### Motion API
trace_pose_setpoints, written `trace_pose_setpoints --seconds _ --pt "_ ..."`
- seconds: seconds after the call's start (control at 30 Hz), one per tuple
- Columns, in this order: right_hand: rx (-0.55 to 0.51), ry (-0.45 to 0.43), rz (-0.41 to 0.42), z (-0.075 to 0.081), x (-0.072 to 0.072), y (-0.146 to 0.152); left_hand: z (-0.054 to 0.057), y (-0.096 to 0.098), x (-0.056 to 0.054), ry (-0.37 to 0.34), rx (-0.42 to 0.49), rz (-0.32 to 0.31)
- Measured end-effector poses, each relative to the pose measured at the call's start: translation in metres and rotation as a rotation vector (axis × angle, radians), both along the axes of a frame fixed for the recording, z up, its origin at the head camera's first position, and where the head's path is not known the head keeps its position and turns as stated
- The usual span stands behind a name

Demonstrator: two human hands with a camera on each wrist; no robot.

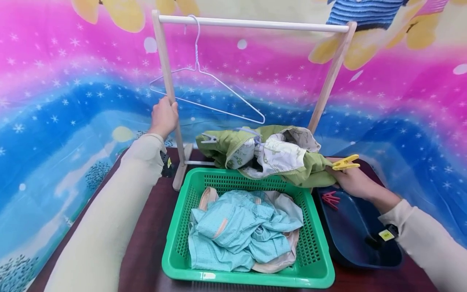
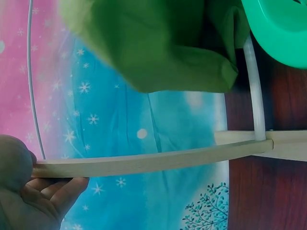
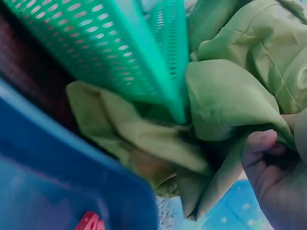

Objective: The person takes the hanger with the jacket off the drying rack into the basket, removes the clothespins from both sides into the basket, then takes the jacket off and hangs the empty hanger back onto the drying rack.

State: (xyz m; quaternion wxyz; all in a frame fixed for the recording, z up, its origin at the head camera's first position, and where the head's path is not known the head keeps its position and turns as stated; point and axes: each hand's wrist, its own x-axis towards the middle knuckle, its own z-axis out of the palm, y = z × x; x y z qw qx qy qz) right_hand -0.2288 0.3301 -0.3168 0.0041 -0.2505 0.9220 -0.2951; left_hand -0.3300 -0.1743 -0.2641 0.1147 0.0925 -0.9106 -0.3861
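Left fingers [image 2: 70, 193] grip the post [image 2: 144, 162], right fingers [image 3: 260, 143] the green jacket [image 1: 282, 153].

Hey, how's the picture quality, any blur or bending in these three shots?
Head view: brightly lit, green basket fairly crisp; left wrist view: wooden post looks bowed, probably lens distortion, and the green garment is soft; right wrist view: hazy, with the blue tub blurred.

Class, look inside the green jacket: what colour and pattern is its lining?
The lining is white with a green print, seen best in the head view.
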Motion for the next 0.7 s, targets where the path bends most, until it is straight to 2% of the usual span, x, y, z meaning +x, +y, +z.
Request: trace_pose_setpoints --seconds 0.1,0.27,0.5,0.6,0.7 --pt "-0.051 -0.064 0.000 0.006 -0.001 -0.004 -0.001 0.000 0.001 0.003 -0.009 -0.001" --pt "-0.152 -0.130 0.051 0.013 0.001 -0.008 0.000 0.001 0.001 0.000 0.000 -0.008" --pt "-0.152 -0.138 0.075 0.025 0.004 -0.015 0.002 -0.001 0.001 0.037 0.009 -0.025" --pt "-0.168 -0.178 0.064 0.031 0.004 -0.017 0.001 -0.002 0.000 0.048 0.030 -0.039" --pt "-0.227 -0.248 0.056 0.037 0.004 -0.017 0.000 -0.002 -0.001 0.047 0.045 -0.047"
